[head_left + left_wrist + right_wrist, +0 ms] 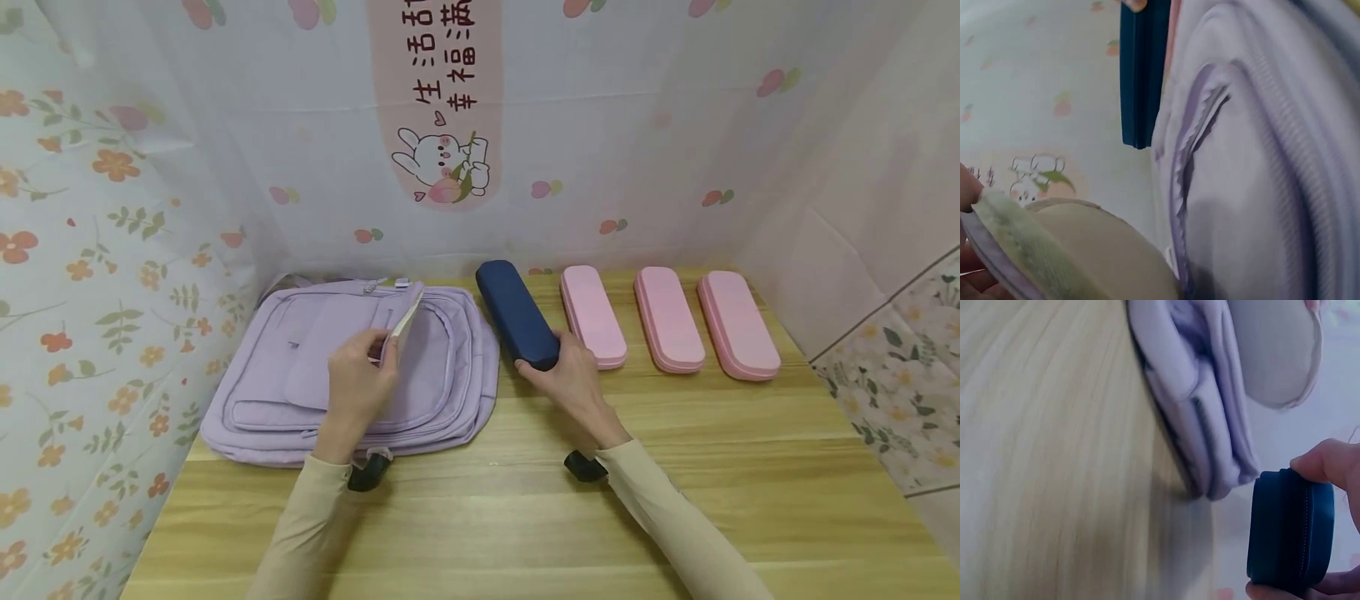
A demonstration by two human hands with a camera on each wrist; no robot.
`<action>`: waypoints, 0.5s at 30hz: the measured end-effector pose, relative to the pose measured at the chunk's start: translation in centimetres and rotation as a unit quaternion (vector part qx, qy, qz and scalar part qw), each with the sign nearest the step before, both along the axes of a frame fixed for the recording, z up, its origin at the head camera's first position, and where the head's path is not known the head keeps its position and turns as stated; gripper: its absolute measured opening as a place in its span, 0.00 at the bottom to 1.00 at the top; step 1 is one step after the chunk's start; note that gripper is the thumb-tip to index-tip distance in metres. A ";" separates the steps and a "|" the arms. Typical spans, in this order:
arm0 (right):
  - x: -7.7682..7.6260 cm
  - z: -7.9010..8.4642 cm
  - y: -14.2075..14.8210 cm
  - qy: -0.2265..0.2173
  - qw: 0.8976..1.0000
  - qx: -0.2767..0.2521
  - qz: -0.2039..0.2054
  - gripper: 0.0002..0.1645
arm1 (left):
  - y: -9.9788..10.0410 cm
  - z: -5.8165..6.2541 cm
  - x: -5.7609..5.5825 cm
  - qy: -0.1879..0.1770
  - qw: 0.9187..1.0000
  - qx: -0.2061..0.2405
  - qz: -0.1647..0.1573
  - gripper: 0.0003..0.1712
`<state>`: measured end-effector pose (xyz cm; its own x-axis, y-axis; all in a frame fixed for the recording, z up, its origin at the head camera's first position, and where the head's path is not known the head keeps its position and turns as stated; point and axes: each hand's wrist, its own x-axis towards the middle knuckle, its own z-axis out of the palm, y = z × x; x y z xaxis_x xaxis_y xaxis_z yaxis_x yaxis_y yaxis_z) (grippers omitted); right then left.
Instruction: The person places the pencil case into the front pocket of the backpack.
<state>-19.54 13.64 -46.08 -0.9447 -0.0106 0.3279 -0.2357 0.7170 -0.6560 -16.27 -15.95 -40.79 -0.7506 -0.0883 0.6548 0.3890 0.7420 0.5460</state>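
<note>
A lavender backpack [255, 367] lies flat on the table, left of centre. My left hand [358, 379] pinches the edge of its front flap [406, 318] and holds it raised. In the left wrist view the flap's pale underside [1104, 244] shows, beside a pocket opening [1200, 125] with a wavy edge. Right of the backpack, my right hand [573, 382] grips the near end of a long navy zip case [514, 308], thumb on one side and fingers on the other. The right wrist view shows the case's dark end [1291, 531] close to the backpack's side [1204, 419].
Three pink cases, a left one [594, 317], a middle one [670, 319] and a right one [738, 323], stand in a row on the wooden table [480, 525]. Patterned cloth [637, 125] hangs behind the table, and flowered cloth [97, 275] covers the left side.
</note>
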 end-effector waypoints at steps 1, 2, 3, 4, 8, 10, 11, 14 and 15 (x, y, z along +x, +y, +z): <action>0.2 0.3 -0.1 0.004 1.000 0.001 0.006 0.45 | -0.3 0.2 0.0 0.002 1.000 0.004 0.005 0.06; 0.4 0.5 -0.2 0.008 1.000 0.001 0.012 0.45 | -0.5 0.4 0.0 0.005 1.000 0.010 0.009 0.06; 0.6 0.7 -0.3 0.012 1.000 0.001 0.018 0.45 | -0.8 0.5 0.0 0.008 1.000 0.015 0.014 0.06; 0.7 0.9 -0.5 0.016 1.000 0.001 0.022 0.44 | -1.0 0.7 0.0 0.010 1.000 0.022 0.018 0.06; 1.4 1.5 -0.9 0.026 0.999 0.012 0.042 0.44 | -1.7 1.1 0.0 0.018 0.999 0.046 0.022 0.06; 1.7 1.7 -1.0 0.025 0.998 0.017 0.058 0.45 | -1.8 1.1 0.0 0.023 0.998 0.053 0.023 0.06; 1.8 1.8 -1.1 0.021 0.997 0.018 0.069 0.45 | -1.8 1.2 0.0 0.026 0.998 0.054 0.023 0.06; 2.1 2.0 -1.3 0.010 0.994 0.019 0.108 0.46 | -1.8 1.1 0.0 0.032 0.998 0.056 0.024 0.06; 2.2 2.1 -1.5 0.011 0.992 0.021 0.120 0.46 | -1.8 1.2 0.0 0.033 0.998 0.056 0.024 0.06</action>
